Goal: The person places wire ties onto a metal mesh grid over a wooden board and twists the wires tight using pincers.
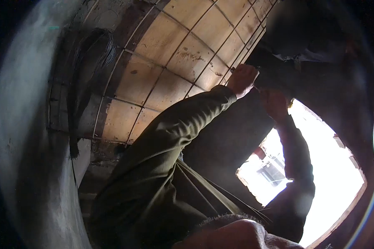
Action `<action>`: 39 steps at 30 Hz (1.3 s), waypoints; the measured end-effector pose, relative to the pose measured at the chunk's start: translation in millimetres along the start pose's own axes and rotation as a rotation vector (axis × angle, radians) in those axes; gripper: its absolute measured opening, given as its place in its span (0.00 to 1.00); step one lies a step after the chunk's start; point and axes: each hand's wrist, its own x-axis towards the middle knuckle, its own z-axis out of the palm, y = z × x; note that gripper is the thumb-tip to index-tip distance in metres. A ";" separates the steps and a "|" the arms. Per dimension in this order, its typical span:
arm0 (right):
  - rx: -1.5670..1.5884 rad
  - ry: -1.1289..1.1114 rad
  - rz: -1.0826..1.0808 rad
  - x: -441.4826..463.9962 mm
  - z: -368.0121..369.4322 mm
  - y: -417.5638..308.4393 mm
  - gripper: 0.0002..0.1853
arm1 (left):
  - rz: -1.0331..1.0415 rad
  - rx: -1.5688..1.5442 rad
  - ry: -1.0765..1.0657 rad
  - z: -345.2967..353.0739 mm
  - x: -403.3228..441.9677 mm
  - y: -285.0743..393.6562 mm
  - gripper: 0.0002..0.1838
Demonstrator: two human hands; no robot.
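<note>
My left hand (242, 79), at the end of an olive sleeve, is raised to the edge of a grid of thin metal bars (165, 67) over tan panels (170, 89). Its fingers are curled tightly, and what they hold is too small to name. Just right of it and slightly lower, my right hand (274, 103) is in deep shadow, its fingers seemingly bent. A short thin piece, perhaps wire, shows between the two hands. Its ends are hidden.
A looped bundle of dark wires (73, 112) hangs at the left beside a pale curved surface (25, 137). A bright rectangular opening (330, 174) lies at the lower right, behind the right arm. Hair and skin of a head (237, 230) show at the bottom edge.
</note>
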 end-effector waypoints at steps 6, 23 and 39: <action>0.662 -0.655 0.797 11.6 -5.3 2.3 0.22 | 0.060 0.138 0.039 10.8 -16.0 2.6 0.18; -0.025 0.011 -0.067 -16.0 35.8 14.8 0.13 | 0.041 -0.053 0.032 -2.1 -8.5 8.6 0.12; -0.304 -0.268 0.800 -250.2 150.5 -39.9 0.37 | 0.072 -0.032 -0.263 10.7 6.6 -5.3 0.05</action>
